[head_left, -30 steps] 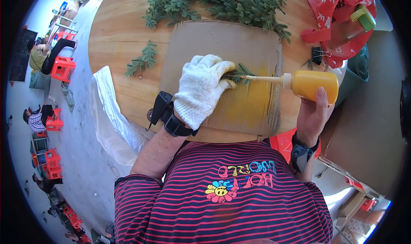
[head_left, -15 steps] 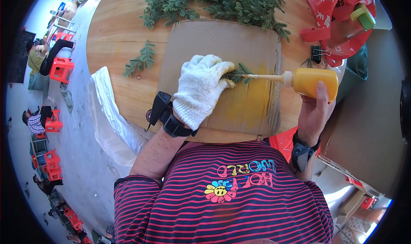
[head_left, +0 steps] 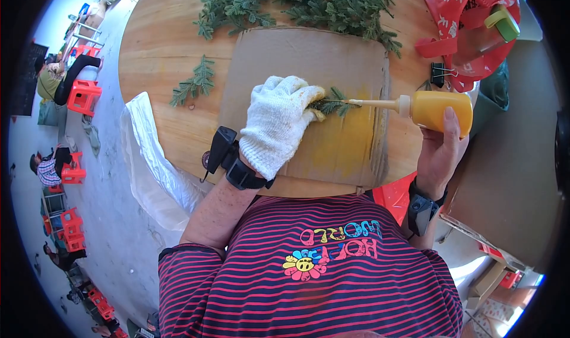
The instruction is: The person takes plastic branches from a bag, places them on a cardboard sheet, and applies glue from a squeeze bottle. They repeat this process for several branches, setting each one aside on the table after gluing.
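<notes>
My left hand [head_left: 279, 121], in a white knitted glove with yellowish stained fingertips, pinches a small green fir sprig [head_left: 332, 103] above a cardboard sheet [head_left: 297, 56]. Part of the sprig is hidden by the glove. Bare and wrapped around a squeeze bottle [head_left: 440, 112] of yellow-orange liquid, my right hand [head_left: 438, 157] holds it on its side. The bottle's long thin nozzle points left, its tip close to the sprig's end; whether they touch I cannot tell. Yellow smears mark the cardboard below.
Green fir branches [head_left: 338, 11] are heaped at the table's far side, and one loose sprig [head_left: 195, 83] lies left of the cardboard. At the right are a black binder clip [head_left: 438, 75] and a red plastic bag [head_left: 451, 17]. Clear plastic sheeting [head_left: 148, 154] hangs over the left edge.
My right hand has drawn the bottle slightly to the right, pulling the nozzle tip back along the sprig's end. The left hand and sprig stay nearly still.
</notes>
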{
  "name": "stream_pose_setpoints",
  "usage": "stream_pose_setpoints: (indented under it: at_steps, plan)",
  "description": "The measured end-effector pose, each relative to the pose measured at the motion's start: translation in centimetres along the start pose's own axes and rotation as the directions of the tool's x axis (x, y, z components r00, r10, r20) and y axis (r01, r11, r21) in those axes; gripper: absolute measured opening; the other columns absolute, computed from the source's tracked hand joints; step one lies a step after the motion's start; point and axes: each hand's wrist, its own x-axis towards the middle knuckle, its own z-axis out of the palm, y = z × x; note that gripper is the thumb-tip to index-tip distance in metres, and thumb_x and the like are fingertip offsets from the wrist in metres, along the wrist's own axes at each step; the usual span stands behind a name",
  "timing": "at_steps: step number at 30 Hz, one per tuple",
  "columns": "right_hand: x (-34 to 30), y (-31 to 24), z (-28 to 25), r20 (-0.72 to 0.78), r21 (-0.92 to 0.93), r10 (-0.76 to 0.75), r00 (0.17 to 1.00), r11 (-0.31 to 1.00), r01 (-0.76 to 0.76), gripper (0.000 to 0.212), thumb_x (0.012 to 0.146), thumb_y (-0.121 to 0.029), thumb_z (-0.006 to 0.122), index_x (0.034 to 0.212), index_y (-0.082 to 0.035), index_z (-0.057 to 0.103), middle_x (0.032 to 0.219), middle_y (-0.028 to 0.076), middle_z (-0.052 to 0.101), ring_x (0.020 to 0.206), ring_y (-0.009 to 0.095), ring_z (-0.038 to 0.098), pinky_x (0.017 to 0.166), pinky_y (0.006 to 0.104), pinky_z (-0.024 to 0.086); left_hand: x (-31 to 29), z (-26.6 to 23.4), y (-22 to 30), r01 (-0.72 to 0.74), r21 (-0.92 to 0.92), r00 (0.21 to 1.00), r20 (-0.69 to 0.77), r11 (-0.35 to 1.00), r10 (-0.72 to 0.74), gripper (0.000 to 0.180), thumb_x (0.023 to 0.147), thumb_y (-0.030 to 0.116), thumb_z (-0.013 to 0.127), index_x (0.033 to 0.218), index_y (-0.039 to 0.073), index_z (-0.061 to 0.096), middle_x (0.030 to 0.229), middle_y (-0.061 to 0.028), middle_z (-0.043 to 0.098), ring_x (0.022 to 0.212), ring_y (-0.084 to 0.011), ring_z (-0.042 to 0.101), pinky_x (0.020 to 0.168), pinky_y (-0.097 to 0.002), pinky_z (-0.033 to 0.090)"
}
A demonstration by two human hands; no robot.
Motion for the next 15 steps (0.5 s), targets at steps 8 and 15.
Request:
stream_pose_setpoints:
  at_steps: [8,15]
  plan:
    - [0.04,0.17,-1.07,0.004,0.015,0.005,1.000,1.000,-0.005,0.033,0.087,-0.021,0.061,0.111,-0.001,0.052,0.099,0.009,0.062,0.089,0.017,0.063,0.077,0.0321,0.052,0.09,-0.19,0.26,0.002,0.024,1.000,-0.001,1.000,-0.002,0.033,0.063,0.016,0.074,0.095,0.012,0.067,0.088,-0.0047,0.061,0.086,-0.0253,0.056,0.076,-0.0365,0.045]
    - [-0.21,0.16,-0.42,0.003,0.003,0.004,1.000,1.000,-0.004,0.034,0.087,-0.023,0.061,0.111,-0.001,0.051,0.095,0.008,0.062,0.086,0.016,0.063,0.075,0.0302,0.053,0.16,-0.18,0.20,-0.004,0.014,1.000,0.009,1.000,0.004,0.032,0.063,0.016,0.073,0.094,0.011,0.067,0.087,-0.0050,0.062,0.085,-0.0258,0.057,0.075,-0.0366,0.046]
